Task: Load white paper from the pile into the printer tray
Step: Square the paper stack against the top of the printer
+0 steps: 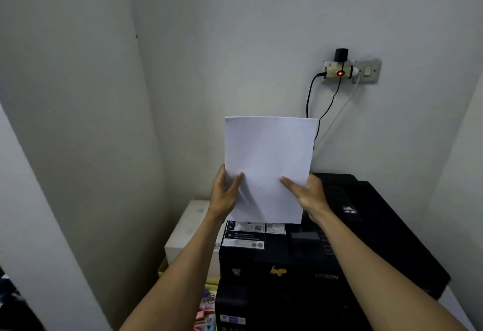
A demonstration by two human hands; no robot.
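Nearest the camera, the black printer point(300, 278) fills the lower frame. Above its top, the left hand point(224, 195) and right hand point(311, 197) each pinch a lower side edge of the upright paper point(266, 163), thumbs on its front. Behind, cables point(309, 98) hang from a wall socket point(339, 69).

In my two hands, left point(224, 195) and right point(311, 195), one sheaf of white paper point(268, 163); just below, one black printer point(366, 226); above, one wall switch point(368, 70); three cables point(309, 95).
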